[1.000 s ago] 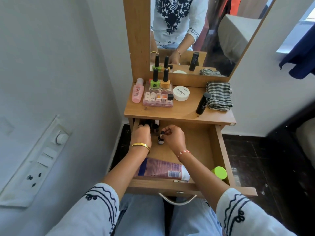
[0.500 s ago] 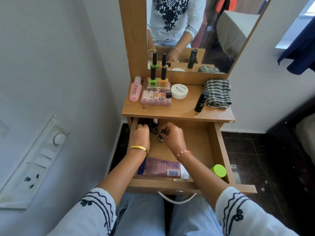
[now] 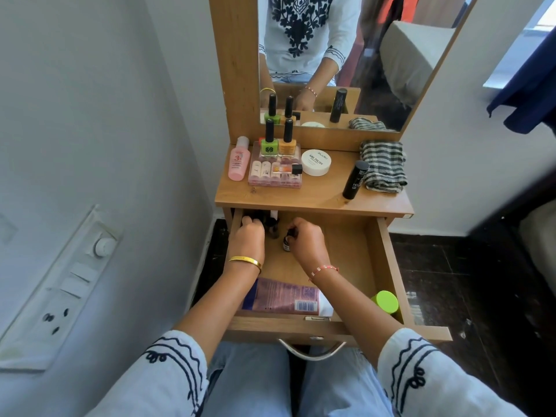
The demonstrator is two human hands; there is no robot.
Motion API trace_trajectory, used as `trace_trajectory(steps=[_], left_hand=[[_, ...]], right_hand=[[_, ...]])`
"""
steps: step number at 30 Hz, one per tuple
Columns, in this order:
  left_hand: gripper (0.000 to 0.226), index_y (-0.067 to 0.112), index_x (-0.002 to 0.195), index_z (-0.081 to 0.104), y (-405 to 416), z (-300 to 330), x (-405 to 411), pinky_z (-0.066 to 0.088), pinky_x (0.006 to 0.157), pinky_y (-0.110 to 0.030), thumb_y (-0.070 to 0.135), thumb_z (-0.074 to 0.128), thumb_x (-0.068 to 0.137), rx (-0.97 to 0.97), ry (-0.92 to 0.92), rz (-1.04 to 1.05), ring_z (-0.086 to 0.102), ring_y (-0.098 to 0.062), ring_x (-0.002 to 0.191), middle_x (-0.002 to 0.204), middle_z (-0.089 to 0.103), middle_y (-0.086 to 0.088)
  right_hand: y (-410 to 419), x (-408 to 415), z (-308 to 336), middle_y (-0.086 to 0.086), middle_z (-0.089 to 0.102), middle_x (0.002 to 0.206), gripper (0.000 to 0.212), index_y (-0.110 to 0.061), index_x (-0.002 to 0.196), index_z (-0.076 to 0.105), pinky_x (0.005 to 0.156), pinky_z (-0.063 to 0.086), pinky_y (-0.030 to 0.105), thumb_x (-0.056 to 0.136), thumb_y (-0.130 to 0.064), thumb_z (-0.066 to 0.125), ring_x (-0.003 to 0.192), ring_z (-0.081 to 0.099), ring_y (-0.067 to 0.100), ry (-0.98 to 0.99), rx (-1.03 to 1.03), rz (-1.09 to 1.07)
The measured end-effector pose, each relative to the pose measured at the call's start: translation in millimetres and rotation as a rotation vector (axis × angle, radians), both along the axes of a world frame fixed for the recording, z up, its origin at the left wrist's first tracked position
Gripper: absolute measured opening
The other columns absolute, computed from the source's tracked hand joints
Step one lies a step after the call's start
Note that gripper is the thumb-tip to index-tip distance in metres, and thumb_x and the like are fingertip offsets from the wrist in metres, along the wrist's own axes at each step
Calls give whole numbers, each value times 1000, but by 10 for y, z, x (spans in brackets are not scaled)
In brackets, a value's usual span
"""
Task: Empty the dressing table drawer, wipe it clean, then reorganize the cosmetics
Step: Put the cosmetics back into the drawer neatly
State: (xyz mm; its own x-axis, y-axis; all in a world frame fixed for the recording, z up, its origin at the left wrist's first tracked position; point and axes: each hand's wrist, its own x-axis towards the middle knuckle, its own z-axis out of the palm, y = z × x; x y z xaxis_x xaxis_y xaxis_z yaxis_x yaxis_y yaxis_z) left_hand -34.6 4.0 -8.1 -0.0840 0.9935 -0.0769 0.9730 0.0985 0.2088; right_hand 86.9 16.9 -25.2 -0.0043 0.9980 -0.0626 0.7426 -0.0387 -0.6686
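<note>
The wooden drawer of the dressing table is pulled open. My left hand reaches into its back left corner, fingers curled beside some dark bottles that are half hidden under the tabletop. My right hand grips a small dark nail polish bottle, which stands upright on the drawer floor. A pink-purple tube lies along the drawer's front, and a jar with a green lid sits in the front right corner.
The tabletop carries a pink bottle, green and orange nail polishes on a pink case, a white jar, a black tube and a striped cloth. The wall stands close on the left.
Both hands stay at the back of the drawer. My right hand has shifted the small bottle slightly toward the back. My left hand has edged deeper into the corner.
</note>
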Motion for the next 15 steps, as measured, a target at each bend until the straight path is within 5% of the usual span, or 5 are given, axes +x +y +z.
trace_trajectory(steps=[15], left_hand=[[25, 3, 114, 48, -10, -3, -19, 49, 84, -35, -3, 44, 90, 67, -90, 25, 59, -33, 101, 118, 52, -18]], right_hand=[[-14, -1, -6, 11, 65, 104, 23, -10, 109, 60, 81, 56, 35, 86, -6, 60, 94, 63, 22, -14, -8, 23]])
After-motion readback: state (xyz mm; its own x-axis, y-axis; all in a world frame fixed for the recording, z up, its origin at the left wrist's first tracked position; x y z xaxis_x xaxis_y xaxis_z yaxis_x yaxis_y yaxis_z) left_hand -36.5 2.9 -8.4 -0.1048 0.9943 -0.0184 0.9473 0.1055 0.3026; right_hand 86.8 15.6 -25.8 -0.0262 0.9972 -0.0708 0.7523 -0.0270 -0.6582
